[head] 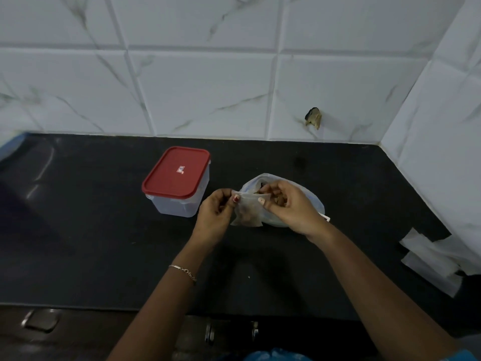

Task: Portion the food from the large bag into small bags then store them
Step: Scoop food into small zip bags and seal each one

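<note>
A small clear bag (248,211) with brown food in its lower part hangs just above the black counter (104,243). My left hand (216,217) pinches its top left corner and my right hand (289,207) pinches its top right edge. Directly behind it lies the large translucent bag (316,204), open at the top with brown food showing inside; my right hand hides much of it. A clear plastic container with a shut red lid (177,171) stands to the left of the hands.
Several empty small bags (432,256) lie in a loose pile at the counter's right side near the tiled corner wall. White marble-look tiles back the counter. Drawer handles (231,332) show below the front edge.
</note>
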Tool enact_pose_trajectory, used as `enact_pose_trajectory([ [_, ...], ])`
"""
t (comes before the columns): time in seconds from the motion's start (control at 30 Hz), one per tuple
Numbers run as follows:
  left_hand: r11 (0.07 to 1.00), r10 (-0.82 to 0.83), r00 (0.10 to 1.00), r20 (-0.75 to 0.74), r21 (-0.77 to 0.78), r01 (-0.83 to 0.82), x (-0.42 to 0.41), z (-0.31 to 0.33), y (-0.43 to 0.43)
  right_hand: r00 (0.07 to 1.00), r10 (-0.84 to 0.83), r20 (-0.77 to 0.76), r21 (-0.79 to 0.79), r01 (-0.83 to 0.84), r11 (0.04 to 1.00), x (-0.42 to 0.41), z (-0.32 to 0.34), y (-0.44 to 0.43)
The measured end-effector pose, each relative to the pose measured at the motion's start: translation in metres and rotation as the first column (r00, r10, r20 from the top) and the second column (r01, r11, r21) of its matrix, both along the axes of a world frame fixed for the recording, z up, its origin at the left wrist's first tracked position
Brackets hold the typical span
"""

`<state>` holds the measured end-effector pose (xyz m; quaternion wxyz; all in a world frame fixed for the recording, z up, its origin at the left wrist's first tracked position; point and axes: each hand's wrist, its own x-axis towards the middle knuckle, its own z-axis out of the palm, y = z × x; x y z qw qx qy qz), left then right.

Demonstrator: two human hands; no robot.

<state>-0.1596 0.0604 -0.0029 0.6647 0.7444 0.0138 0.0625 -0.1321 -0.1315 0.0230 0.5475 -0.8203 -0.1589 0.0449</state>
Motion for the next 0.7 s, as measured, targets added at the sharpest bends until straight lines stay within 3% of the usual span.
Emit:
enact_pose_trajectory([
  [0.23,0.995,-0.023,0.999,0.03,-0.098,0.026,-0.006,0.008,-0.004,0.989,-0.119,0.091,-0.023,0.121,0.992,0.003,-0.009,0.003],
  [0.33,0.996,-0.054,0.999,-0.004,-0.073,0.053,-0.007,0.009,-0.006,0.982,-0.112,0.15,-0.049,0.121,0.991,0.002,-0.007,0.003],
  [0.7,1.0,-0.012,1.0,0.003,-0.028,0.012,-0.01,0.014,-0.021,0.991,-0.122,0.063,-0.004,0.123,0.992,-0.007,-0.003,0.004],
])
